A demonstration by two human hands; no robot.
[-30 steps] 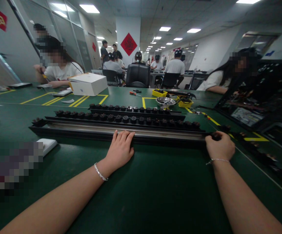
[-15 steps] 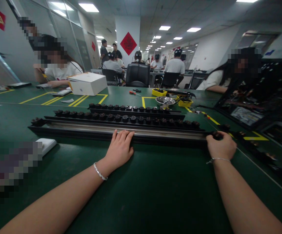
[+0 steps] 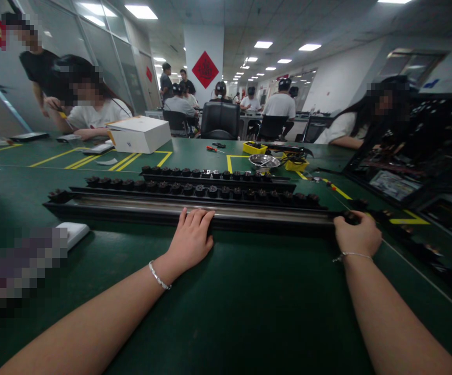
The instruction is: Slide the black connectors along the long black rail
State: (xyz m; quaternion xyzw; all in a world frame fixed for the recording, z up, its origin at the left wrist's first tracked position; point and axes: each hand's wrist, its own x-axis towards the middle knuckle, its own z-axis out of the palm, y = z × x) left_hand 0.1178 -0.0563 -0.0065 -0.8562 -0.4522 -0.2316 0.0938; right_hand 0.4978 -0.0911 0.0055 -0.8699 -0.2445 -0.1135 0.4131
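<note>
Since the earlier frame the right hand (image 3: 359, 237) has shifted slightly rightward, and the standing person in a dark top (image 3: 46, 70) has come into fuller view at far left; the left hand (image 3: 192, 237) lies almost where it was. Its fingers are extended, close together, over the near rim of the long black trough with a metallic strip inside (image 3: 257, 223) — thumb spread apart, gripping nothing. The right hand's thumb and forefinger curl around a small dark knob-like piece (image 3: 351, 219) at the trough's right end, closed on it; the remaining fingers are folded, partly hidden. The trough lies lengthwise across the smooth green tabletop (image 3: 229, 302) — just behind it, black strips bearing round black parts (image 3: 200, 190).
</note>
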